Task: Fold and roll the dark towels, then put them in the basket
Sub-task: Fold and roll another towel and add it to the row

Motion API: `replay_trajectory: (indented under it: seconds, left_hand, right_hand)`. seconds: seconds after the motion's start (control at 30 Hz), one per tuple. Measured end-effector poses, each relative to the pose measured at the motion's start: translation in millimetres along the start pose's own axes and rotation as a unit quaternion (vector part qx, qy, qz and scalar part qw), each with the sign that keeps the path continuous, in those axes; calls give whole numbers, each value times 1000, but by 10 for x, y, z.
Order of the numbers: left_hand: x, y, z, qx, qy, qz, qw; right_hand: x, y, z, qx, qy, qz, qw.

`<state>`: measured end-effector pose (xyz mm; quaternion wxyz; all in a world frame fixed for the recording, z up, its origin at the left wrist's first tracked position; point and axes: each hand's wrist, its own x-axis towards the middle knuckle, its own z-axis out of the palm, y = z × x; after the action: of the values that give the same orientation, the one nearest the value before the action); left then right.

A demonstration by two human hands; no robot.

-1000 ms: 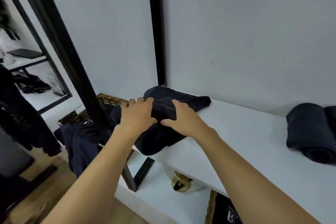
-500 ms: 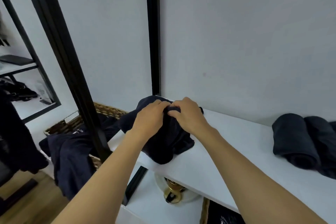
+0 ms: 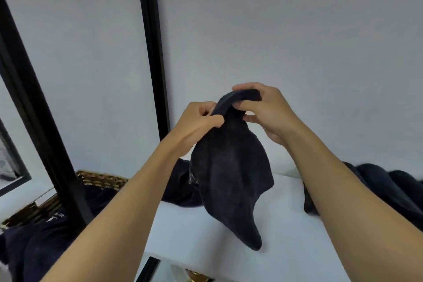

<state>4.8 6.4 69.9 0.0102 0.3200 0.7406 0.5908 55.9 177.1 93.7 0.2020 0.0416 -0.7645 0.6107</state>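
Towel (image 3: 231, 181), dark and limp, hangs soft and light above a white shelf (image 3: 297, 236), left hand (image 3: 196, 125) and right hand (image 3: 266, 112) pinching its top edge, likely the best hold.

No lettering can be read in full. (a) Draped towel (image 3: 34, 247), hanging over the basket (image 3: 100, 178) below and to the left of the left hand (image 3: 196, 121): a small white print, blurred, with its characters illegible. (b) Rear towel (image 3: 178, 185), just behind the held towel (image 3: 229, 178) and below both hands: a faint pale mark, too small to tell whether it is lettering or a logo.
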Motion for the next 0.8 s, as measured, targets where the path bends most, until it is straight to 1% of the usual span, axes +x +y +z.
replay_trajectory:
  seconds: [0.07, 0.1, 0.17, 0.2, 0.27, 0.33, 0.37, 0.4, 0.47, 0.5, 0.57, 0.6, 0.67, 0.7, 0.77, 0.8]
  left_hand:
    - [83, 132, 50, -62, 15, 14, 998]
    - [119, 192, 62, -69, 26, 21, 997]
    - [184, 311, 51, -39, 22, 14, 999]
    - [232, 359, 33, -7, 7, 1, 1000]
    - [323, 462, 1, 97, -38, -8, 995]
    - [422, 536, -67, 226, -73, 5, 971]
    - [451, 571, -109, 268, -77, 9, 960]
    - [474, 598, -161, 286, -76, 9, 955]
    - [493, 633, -212, 264, -63, 12, 962]
    - [483, 649, -183, 253, -54, 27, 966]
    - [479, 656, -52, 237, -31, 66, 969]
    - [482, 651, 23, 222, -25, 82, 971]
    - [502, 624, 98, 209, -31, 85, 974]
    - [499, 624, 100, 212, -47, 71, 974]
    - [462, 647, 110, 190, -97, 31, 977]
    - [443, 667, 144, 155, -112, 23, 981]
  right_hand:
    - [-13, -109, -162, 10, 8, -9, 1000]
    - [-28, -152, -247, 7, 5, -17, 1000]
    - [-68, -227, -419, -10, 7, -37, 999]
    - [-77, -253, -502, -27, 15, -46, 998]
    - [-87, -296, -648, -73, 37, -62, 995]
    - [-98, -343, -780, -110, 73, -74, 988]
    - [-104, -367, -854, -119, 99, -80, 985]
    - [-116, -394, -926, -126, 129, -84, 980]
    - [-144, -426, -1066, -162, 181, -86, 966]
    - [-150, -422, -1124, -192, 196, -81, 958]
    - [-160, -400, -1193, -235, 211, -61, 947]
    - [-165, -394, -1205, -240, 216, -51, 945]
    - [-177, -408, -1208, -217, 222, -41, 950]
    - [-193, -427, -1196, -194, 216, -44, 956]
    - [-226, -477, -1135, -152, 182, -57, 970]
    - [-237, -503, -1083, -141, 158, -61, 975]
